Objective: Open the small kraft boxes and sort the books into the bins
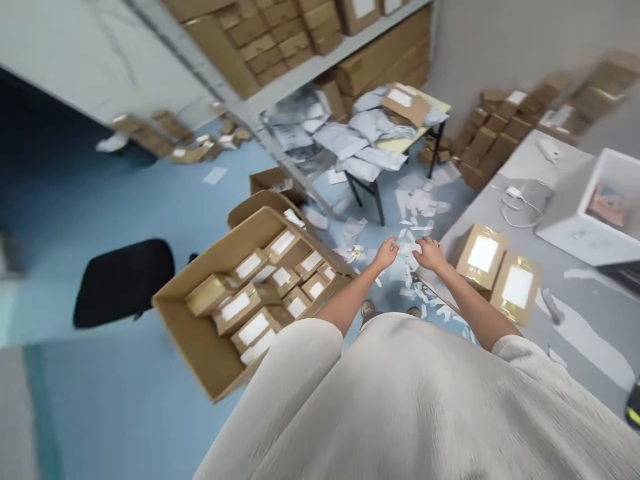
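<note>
My left hand [387,254] is held out in front of my body, fingers loosely bent and apart, with nothing visible in it. Close by on its right, my right hand [429,255] is also empty, its fingers curved and spread. To the left stands a large open carton [200,347] holding several small labelled boxes [235,306]. On the grey table at my right, two taped cardboard boxes [483,257] with white labels lie side by side, nearest to my right forearm. Neither hand touches a box.
The grey table [530,193] also bears a white bin [570,227], a charger cable [520,200] and a box cutter-like tool [552,307]. Paper scraps [420,200] litter the blue floor. Ahead are a small table with grey mailing bags [340,141] and a shelf [295,77]. A black chair [125,283] stands left.
</note>
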The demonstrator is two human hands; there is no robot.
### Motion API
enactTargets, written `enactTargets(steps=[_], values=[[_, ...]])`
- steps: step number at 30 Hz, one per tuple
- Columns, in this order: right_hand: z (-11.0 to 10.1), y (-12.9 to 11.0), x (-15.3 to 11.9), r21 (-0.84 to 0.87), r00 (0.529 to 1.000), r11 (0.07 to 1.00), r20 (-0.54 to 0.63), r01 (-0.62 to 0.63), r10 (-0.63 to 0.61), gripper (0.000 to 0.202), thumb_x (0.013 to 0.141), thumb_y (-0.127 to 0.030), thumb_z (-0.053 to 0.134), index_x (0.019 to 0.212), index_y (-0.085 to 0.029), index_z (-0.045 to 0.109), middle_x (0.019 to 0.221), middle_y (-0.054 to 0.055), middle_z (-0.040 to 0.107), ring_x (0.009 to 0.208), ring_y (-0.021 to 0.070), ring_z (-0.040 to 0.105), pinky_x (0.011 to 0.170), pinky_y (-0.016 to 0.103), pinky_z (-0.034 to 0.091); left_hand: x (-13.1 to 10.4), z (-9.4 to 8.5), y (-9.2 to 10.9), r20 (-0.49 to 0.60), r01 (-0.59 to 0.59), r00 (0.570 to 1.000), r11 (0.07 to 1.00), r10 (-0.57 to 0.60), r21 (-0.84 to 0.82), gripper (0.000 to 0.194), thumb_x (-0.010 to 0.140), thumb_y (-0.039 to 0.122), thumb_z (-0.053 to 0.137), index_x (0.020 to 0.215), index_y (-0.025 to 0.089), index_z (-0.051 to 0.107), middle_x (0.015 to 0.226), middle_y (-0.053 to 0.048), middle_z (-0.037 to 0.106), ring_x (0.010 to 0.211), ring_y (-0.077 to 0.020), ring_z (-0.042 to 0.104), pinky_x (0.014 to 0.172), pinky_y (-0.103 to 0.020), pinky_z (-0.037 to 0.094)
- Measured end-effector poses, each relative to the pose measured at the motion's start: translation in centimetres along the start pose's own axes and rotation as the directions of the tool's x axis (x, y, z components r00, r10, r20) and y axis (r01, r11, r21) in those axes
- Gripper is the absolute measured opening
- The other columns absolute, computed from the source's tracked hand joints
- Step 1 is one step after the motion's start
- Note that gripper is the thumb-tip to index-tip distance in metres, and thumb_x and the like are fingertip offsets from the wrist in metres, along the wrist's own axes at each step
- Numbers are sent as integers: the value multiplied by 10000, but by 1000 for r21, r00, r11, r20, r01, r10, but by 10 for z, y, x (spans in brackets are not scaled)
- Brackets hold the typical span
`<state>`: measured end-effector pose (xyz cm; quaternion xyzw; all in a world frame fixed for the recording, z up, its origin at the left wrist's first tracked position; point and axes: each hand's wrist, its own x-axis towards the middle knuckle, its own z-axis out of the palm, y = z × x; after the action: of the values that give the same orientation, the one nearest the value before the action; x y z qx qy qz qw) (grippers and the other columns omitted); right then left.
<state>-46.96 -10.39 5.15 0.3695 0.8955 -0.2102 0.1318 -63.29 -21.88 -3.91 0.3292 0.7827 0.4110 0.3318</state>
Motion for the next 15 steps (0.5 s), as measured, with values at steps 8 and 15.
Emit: enactTargets(steps=[8, 15], values=[[36, -167, 32, -102, 918, 917, 140, 386, -371, 548, 1073, -400, 513, 1578, -230, 639, 1713, 169, 509, 1511, 404, 498, 1217, 561, 423, -75, -133, -101, -330, 168, 921, 975, -208, -147, 368, 1019, 257, 631, 1357, 158, 737, 1421, -167, 740, 1221, -289, 741, 1198, -488, 538], [89, -297, 33, -145, 824, 819, 233, 555, -517, 554, 1062, -377, 518, 1591, -248, 623, 1722, 144, 504, 1522, 391, 487, 1207, 557, 440, -153, -218, -181, -445, 222, 836, 940, -321, -261, 392, 997, 241, 616, 1362, 177, 743, 1389, -158, 770, 1265, -314, 728, 1202, -524, 532]])
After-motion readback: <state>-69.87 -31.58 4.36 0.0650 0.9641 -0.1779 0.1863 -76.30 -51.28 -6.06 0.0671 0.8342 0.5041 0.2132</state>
